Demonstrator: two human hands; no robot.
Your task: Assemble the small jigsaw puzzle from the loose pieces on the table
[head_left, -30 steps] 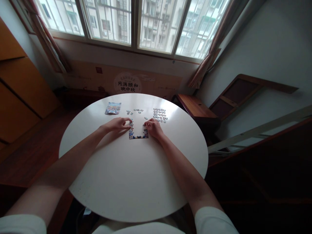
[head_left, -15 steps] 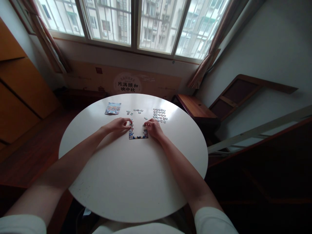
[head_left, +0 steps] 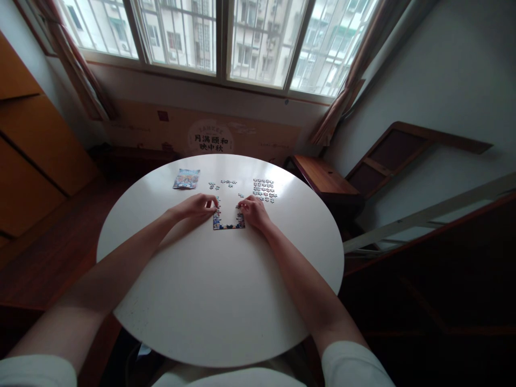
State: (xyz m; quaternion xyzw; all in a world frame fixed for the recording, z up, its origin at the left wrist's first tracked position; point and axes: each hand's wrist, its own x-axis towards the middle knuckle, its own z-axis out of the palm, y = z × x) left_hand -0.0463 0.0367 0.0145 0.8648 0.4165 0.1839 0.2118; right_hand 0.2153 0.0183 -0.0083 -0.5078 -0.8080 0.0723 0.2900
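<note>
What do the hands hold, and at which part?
Left hand and right hand rest fingertips on the far ends of the half-built puzzle frame; a pinched piece cannot be told.

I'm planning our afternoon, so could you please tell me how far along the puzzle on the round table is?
Done: the bottom edge and lower sides of the puzzle border are joined. In hand: the left hand and right hand work at the tops of those sides. Left: the top edge and the whole middle; many loose pieces lie beyond.
</note>
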